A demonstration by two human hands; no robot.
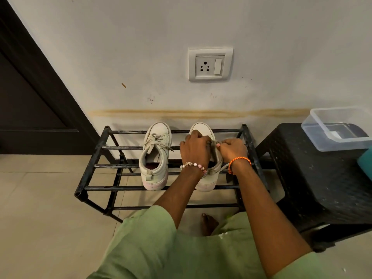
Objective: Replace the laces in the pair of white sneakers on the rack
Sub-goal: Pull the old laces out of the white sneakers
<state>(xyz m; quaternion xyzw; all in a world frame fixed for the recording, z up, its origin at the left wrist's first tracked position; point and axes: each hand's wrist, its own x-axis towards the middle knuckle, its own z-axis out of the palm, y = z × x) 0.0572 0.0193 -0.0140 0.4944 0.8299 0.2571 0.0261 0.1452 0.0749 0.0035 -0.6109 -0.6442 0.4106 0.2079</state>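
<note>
Two white sneakers stand side by side on a black metal rack (91, 166), toes toward the wall. The left sneaker (156, 158) is untouched, its lace loosely tied. Over the right sneaker (203, 127) both hands work at the lacing. My left hand (194, 150) covers the tongue area with curled fingers on the lace. My right hand (233, 149) pinches the lace (213, 142) between the two hands. A loose lace end (224, 168) trails below my right wrist. Most of the right sneaker's lacing is hidden by my hands.
A black plastic stool (314, 178) stands right of the rack, carrying a clear plastic box (338, 127) and a teal object (365, 164) at the frame edge. A dark door (30, 97) is at left. A wall socket (210, 64) sits above. My bare foot (208, 223) is under the rack front.
</note>
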